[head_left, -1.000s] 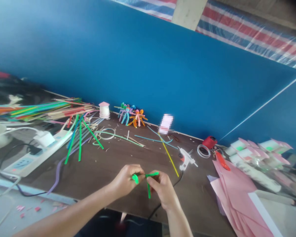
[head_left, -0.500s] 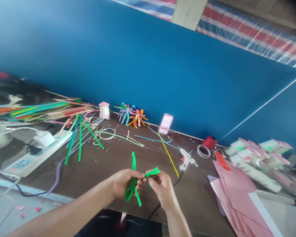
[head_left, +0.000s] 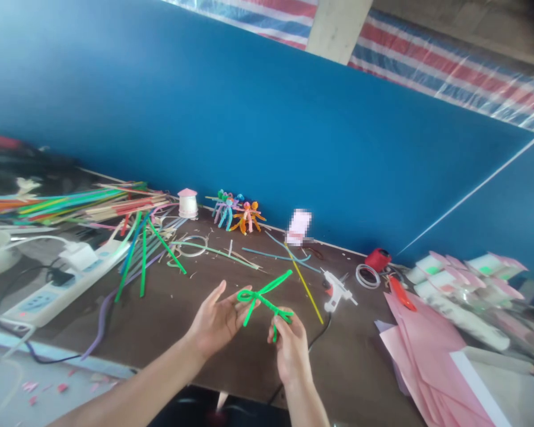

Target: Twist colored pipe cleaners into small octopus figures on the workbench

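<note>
A bright green pipe cleaner figure (head_left: pixel 267 298), twisted at its middle with a loop and several loose ends, is held above the brown table (head_left: pixel 169 332). My right hand (head_left: pixel 289 344) pinches its right end between thumb and fingers. My left hand (head_left: pixel 220 320) is open beside the loop, palm up, with its fingertips close behind or touching the green stems; which of the two I cannot tell. Small finished pipe cleaner figures stand against the blue wall, an orange one (head_left: pixel 249 217) and a light blue one (head_left: pixel 226 212).
To the left lie many coloured pipe cleaners (head_left: pixel 80 198) and a white power strip (head_left: pixel 66 281). A white glue gun (head_left: pixel 337 290) with a dark cord, a red-handled tool (head_left: pixel 401 294) and pink sheets (head_left: pixel 427 350) are on the right. A yellow pipe cleaner (head_left: pixel 306 287) lies near the glue gun.
My left hand has let go of the green pipe cleaners and opened out. The figure has turned and risen slightly, with my right hand now holding its right end.
</note>
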`<state>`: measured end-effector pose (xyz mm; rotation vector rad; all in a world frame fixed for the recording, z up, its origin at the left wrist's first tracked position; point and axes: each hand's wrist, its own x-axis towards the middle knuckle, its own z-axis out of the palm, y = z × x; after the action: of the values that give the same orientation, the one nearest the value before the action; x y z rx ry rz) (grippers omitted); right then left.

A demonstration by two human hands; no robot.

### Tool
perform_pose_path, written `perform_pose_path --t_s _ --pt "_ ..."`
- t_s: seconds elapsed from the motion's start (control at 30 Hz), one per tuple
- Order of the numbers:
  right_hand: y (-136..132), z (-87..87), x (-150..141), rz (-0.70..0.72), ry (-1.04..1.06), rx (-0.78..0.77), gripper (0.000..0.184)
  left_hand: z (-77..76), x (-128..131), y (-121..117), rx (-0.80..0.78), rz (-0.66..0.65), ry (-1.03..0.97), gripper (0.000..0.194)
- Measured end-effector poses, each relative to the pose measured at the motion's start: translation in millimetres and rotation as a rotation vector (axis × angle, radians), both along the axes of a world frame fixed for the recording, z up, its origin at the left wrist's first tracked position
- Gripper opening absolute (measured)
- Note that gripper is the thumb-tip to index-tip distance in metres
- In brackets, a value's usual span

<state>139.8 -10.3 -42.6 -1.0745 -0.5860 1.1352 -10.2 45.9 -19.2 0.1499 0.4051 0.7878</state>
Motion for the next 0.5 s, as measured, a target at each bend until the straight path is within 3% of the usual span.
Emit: perform_pose_path --t_s 0.1,0.13,0.23,0.4,0.5 --pt "0 -3.4 -10 -0.069 0.084 -0.024 0.025 -7.1 13 -9 0.021 0.167 0.046 0.014" --pt "1 -3.5 -13 -0.084 0.098 -0.026 0.027 -9.4 18 -13 0.034 0.170 0.104 0.012" --pt "1 -1.1 -20 -0.064 0.111 -0.009 0.027 -13.9 30 -22 0.177 0.091 0.184 0.018" --pt "-2 1.6 -25 -0.010 0.007 -0.001 0.026 -13.2 36 -21 0.381 0.133 0.376 0.038" --pt "-2 -0.6 -24 -0.009 -0.123 -0.011 0.024 -15.8 36 -14 0.449 0.135 0.520 0.038"
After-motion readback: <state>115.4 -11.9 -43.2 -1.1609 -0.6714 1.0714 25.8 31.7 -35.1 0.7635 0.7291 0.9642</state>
